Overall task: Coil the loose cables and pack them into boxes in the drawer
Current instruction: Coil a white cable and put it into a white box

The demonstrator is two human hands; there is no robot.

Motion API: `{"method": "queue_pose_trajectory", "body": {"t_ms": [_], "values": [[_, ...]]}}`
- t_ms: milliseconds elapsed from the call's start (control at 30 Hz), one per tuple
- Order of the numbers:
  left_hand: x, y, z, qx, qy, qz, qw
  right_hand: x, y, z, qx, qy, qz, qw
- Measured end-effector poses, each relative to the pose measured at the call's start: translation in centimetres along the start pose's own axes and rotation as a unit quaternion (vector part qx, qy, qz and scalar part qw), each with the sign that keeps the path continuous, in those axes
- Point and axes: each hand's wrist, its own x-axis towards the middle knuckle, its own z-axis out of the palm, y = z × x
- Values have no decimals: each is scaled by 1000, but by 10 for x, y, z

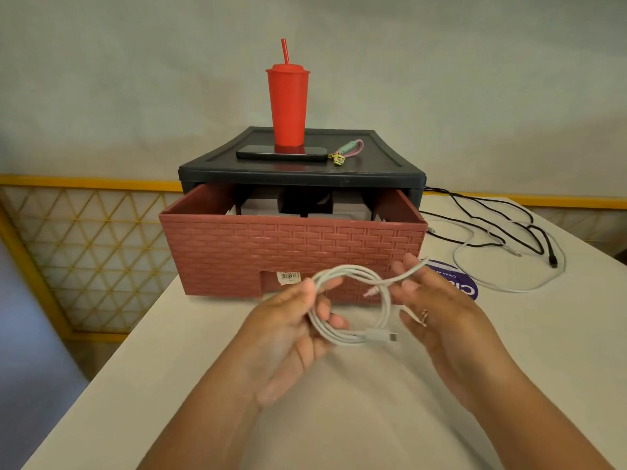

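A white cable is wound into a loop just in front of the drawer. My left hand pinches the loop's left side. My right hand holds the cable's free end between thumb and fingers at the loop's right. A white plug sticks out at the loop's bottom. The red-brown brick-patterned drawer stands pulled open under its dark frame. White boxes and a dark one show inside it. A loose black cable and another loose white cable lie on the table to the right.
A red tumbler with a straw, a dark phone and a keychain strap rest on top of the drawer unit. A purple sticker lies by my right hand. The white table drops off at the left edge.
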Motion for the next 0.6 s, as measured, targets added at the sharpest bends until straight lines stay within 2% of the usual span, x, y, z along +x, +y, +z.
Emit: {"method": "queue_pose_trajectory", "body": {"t_ms": [67,200,367,500,600], "values": [[-3,-4,5,27,-32,-21,999,1,4,0,125,-22,56,990],[-6,-5,7,60,-49,-37,996,6,10,-5,191,-53,99,975],[-3,-5,8,88,-8,2,996,3,13,1,178,-44,106,977],[0,-5,3,103,27,17,994,3,14,3,123,-15,94,988],[2,-6,2,127,24,23,991,4,15,3,110,-44,81,990]]}}
